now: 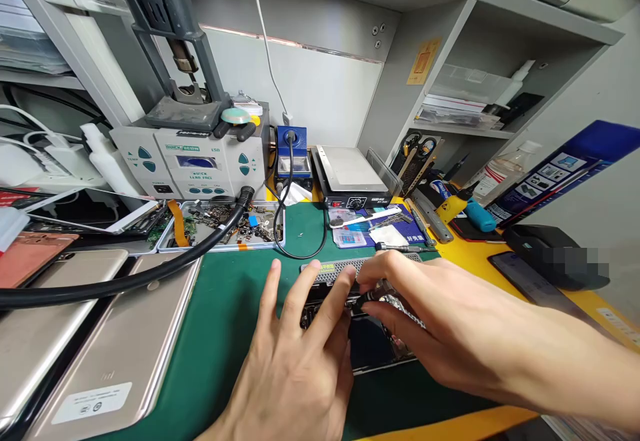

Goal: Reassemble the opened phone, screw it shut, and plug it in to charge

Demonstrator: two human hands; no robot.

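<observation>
An opened phone-like device (371, 342) with a dark panel and exposed parts lies on the green mat (217, 334). My left hand (305, 341) rests over its left side, fingers spread, the fingertips near its upper edge. From the right, my right hand (417, 308) reaches over the device, its thumb and fingers pinched on a small dark tool (377, 291); the tool's tip is close to my left index finger. Behind the device lies a grey perforated strip (330, 270) with a yellow-green label. Both hands hide part of the device.
A hot air station (200, 161) stands at the back left, its black hose (165, 269) crossing the left side. A tray (235, 224) holds circuit boards. Two large gold devices lie left. Behind the hands are a heating plate (350, 171), brush and tweezers; bottles (455, 204) stand right.
</observation>
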